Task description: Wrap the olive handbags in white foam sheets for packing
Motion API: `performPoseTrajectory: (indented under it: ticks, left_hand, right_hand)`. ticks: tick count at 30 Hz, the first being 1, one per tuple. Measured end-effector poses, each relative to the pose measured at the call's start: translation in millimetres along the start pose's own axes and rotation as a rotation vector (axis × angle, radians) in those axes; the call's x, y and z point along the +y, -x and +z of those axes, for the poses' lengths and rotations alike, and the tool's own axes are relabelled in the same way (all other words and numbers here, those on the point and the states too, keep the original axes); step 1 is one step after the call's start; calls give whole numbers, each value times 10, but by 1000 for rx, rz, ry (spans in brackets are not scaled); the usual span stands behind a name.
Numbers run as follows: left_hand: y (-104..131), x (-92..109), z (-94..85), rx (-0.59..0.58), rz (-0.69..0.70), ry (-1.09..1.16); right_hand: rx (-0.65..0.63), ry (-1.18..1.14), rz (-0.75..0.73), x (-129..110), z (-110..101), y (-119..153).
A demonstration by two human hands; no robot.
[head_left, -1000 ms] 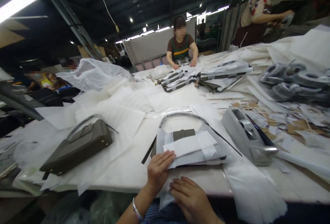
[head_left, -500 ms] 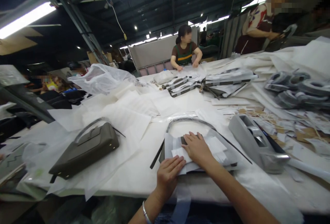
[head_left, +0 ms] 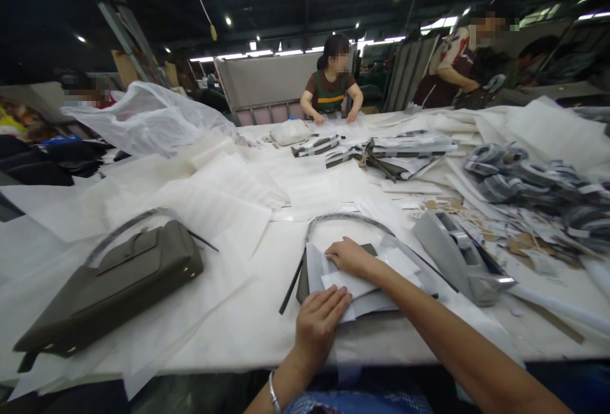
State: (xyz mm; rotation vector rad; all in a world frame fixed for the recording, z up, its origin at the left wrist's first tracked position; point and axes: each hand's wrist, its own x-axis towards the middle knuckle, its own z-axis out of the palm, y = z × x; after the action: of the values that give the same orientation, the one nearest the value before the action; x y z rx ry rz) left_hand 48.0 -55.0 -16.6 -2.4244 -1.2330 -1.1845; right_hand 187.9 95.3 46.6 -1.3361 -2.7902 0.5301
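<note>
A dark olive handbag [head_left: 302, 284] lies flat before me, mostly covered by white wrapping sheets [head_left: 398, 261]. Its handle [head_left: 355, 216], wrapped in film, arches beyond it, and dark strap ends stick out at both sides. My left hand [head_left: 320, 320] rests on the near edge of the sheets, fingers straight and together, holding nothing. Farther in, my right hand [head_left: 350, 256] has its fingers bent and closed at the left part of a white sheet; its fingertips are partly hidden.
To the left stands another olive handbag [head_left: 128, 274] on loose white sheets. A grey tape dispenser [head_left: 450, 255] sits at the right, beside scattered tags [head_left: 534, 236] and wrapped grey rolls [head_left: 519, 169]. Wrapped bag pieces [head_left: 410, 147] lie farther back. A co-worker [head_left: 331, 80] works across the table.
My right hand has gone from lying flat with spread fingers to bent fingers at the sheet, shifting slightly left. My left hand stays on the near edge. The camera view has tilted.
</note>
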Motion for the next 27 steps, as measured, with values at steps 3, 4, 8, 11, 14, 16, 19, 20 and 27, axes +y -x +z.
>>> performPoseTrajectory:
  ticks: [3,4,8,11,14,16,19,20,27]
  left_hand:
    - [7,-3,-1,-2,6,-5]
    - [9,-4,-2,-4,6,-8]
    - [5,-4,-12,-4,9,-22]
    - [-8,4,-24,3,20,-35]
    - [-15,14,-36,14,35,-48]
    - [-14,17,-39,24,45,-54]
    - [-3,16,-30,36,59,-62]
    - [3,15,-24,37,64,-64]
    - [27,35,-13,18,54,-72]
  right_hand:
    - [-24,-20,13,20,-31,-118]
    - [-27,-31,13,49,-45,-146]
    - [-50,-63,8,249,-108,-199]
    - [-82,-47,42,385,-142,-186]
    - [-135,-47,55,424,-183,-152]
    - [-165,-48,50,394,-222,-138]
    - [-185,-28,34,282,-264,-152]
    - [-183,-16,25,231,-264,-164]
    - [-67,83,-92,-111,-46,-151]
